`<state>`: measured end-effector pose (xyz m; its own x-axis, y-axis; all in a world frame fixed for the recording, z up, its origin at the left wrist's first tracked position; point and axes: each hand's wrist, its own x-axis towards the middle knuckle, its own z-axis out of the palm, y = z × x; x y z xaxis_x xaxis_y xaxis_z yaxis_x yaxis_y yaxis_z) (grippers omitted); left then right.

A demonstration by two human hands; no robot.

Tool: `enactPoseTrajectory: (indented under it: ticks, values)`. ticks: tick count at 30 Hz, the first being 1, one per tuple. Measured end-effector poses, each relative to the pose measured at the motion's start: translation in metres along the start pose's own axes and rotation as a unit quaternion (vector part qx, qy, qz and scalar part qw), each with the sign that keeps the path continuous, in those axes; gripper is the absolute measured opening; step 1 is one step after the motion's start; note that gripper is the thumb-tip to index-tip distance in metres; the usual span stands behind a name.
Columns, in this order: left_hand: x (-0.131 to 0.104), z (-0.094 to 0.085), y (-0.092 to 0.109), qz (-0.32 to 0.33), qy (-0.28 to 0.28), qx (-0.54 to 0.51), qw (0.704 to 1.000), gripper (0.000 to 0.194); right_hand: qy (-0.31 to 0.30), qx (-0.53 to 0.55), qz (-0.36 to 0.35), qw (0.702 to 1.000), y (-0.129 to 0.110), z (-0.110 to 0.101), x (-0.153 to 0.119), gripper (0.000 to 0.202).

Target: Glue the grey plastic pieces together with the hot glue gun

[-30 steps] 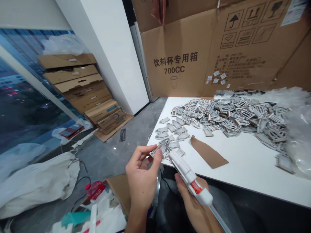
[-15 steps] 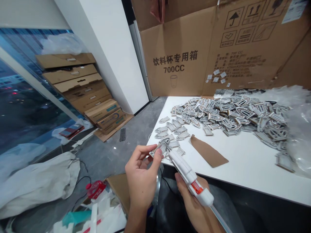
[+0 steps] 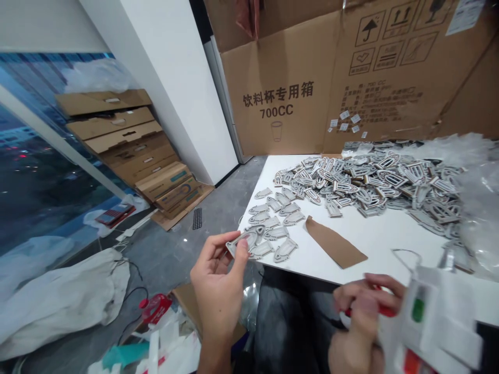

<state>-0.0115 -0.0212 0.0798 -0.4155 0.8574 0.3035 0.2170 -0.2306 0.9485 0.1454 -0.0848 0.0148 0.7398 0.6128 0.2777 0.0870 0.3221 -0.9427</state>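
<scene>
White cloth made up the sack [image 3: 70, 298] at far left, its contents hidden. Next stood stacked cardboard boxes [image 3: 130, 143], with clear plastic [image 3: 95, 75] on top; their insides could not be seen. Below, a red bottle [image 3: 158, 309] lay against white scraps [image 3: 175, 340]; whether a carton held them was unclear. The left hand [image 3: 218, 288] pinched a grey plate [image 3: 252, 239] just off the white surface's [image 3: 382, 241] edge, beside similar plates lying in rows. Behind stood a large cardboard box [image 3: 288, 127] printed 700CC, and before it spread a heap of plates [image 3: 374, 182]. The right hand [image 3: 360, 317], blurred, gripped a white glue gun [image 3: 448, 311]; clear wrapping [image 3: 483, 228] lay beyond. Half a second earlier the gun's tip had met the held plate; now it was well apart, swung rightward, and the left hand had shifted slightly left.
</scene>
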Motion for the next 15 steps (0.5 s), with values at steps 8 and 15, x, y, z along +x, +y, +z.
enactPoseTrajectory:
  ticks: [8, 15]
  values:
    - [-0.0016, 0.0031, -0.0015, -0.024, -0.029, -0.049, 0.998, 0.038, -0.053, 0.111, 0.094, 0.988, 0.0049, 0.0064, 0.0114, 0.018]
    - [-0.0029, 0.0011, -0.0038, -0.036, -0.046, -0.023, 0.998, 0.023, -0.168, 0.101, 0.142, 0.970, 0.0070, 0.0024, 0.0065, 0.018]
